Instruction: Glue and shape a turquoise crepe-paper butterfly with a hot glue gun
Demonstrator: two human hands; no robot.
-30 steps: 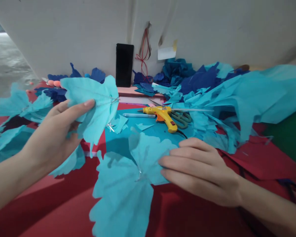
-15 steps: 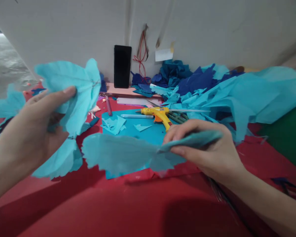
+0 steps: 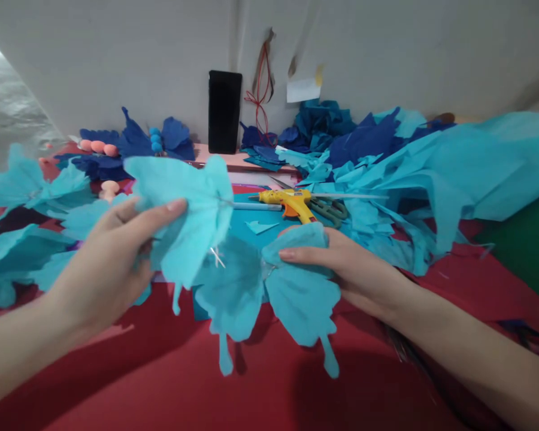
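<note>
My left hand [image 3: 103, 266] is closed on a light blue crepe-paper butterfly wing piece [image 3: 188, 209], pinched between thumb and fingers and held up above the red table [image 3: 161, 389]. My right hand [image 3: 341, 266] grips a second light blue paper butterfly [image 3: 269, 287] by its upper right wing, lifted off the table with its two tails hanging down. The two paper pieces nearly touch in the middle, with a staple showing on each.
A yellow glue gun [image 3: 296, 203] and scissors [image 3: 327, 209] lie on a teal sheet [image 3: 251, 218] behind the hands. Heaps of blue paper [image 3: 431, 173] fill the right; more paper butterflies [image 3: 22, 197] lie left. A black phone [image 3: 224, 112] leans on the wall.
My right hand has lifted its butterfly off the table and turned it upright. My left hand swung its piece back toward the middle, next to it.
</note>
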